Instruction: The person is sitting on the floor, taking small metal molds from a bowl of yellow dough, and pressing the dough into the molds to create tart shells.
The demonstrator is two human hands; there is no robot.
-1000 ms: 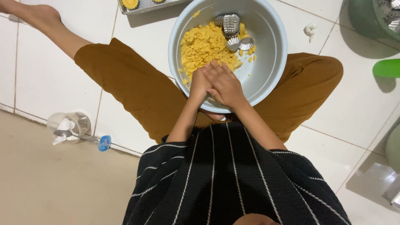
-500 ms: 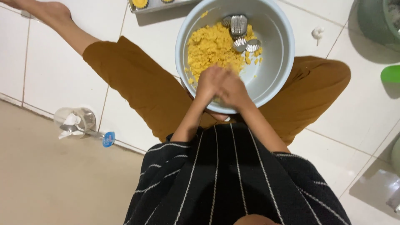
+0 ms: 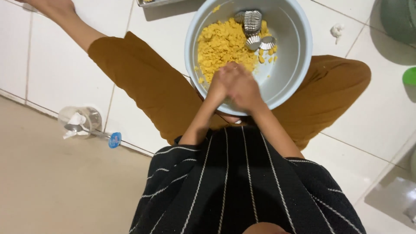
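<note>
— Since the wide grey plastic bowl (image 3: pixel 299 65) rests on the white tiled floor (image 3: pixel 56 73) between the mustard-trousered legs, why are the hands at its near rim?
— Left hand (image 3: pixel 221 83) and right hand (image 3: pixel 243 89) press together, curled round something I cannot tell.
— And inside?
— Crumbly yellow dough (image 3: pixel 221 43) at the far-left wall, fluted metal tart moulds (image 3: pixel 253 28) beside it.

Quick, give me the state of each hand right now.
Left hand: cupped against the right over the bowl, near the yellow dough; what it holds cannot be told.
Right hand: curled against the left; contents hidden.
</note>
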